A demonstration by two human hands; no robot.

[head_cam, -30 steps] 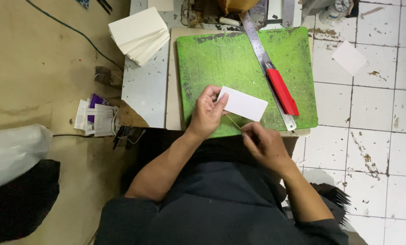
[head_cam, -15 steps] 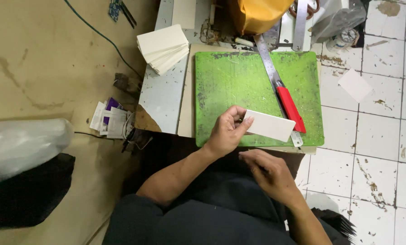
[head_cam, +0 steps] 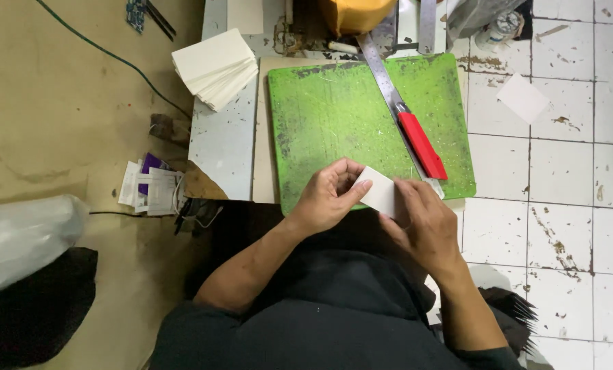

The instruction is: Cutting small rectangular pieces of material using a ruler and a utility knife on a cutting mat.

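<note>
White rectangular card [head_cam: 380, 192], small and plain, is held between both hands just at the near edge of a green cutting mat [head_cam: 341, 116] on a low table [head_cam: 217, 147]; from the left of the scene, a clear plastic bag [head_cam: 22, 240] lies on the tan floor beside a dark bundle [head_cam: 32, 308]; a green cable [head_cam: 108, 55] trails across the floor toward the table; small paper packets, white and purple [head_cam: 149, 188], sit near the table's left corner; a fanned stack of white cards [head_cam: 216, 67] rests on the table's grey, paint-flecked top, just left of the mat; the person's left hand [head_cam: 327, 199] pinches the card's left end, thumb on top and fingers curled beneath; the right hand [head_cam: 423, 223] grips the card's right end, fingers laid over it; a long steel ruler [head_cam: 386, 79] lies slantwise on the mat, with a red-handled cutter [head_cam: 421, 144] touching its lower end; farther right, a loose white paper square [head_cam: 523, 98] lies on the stained white floor tiles [head_cam: 567, 205], well apart from the mat.
</note>
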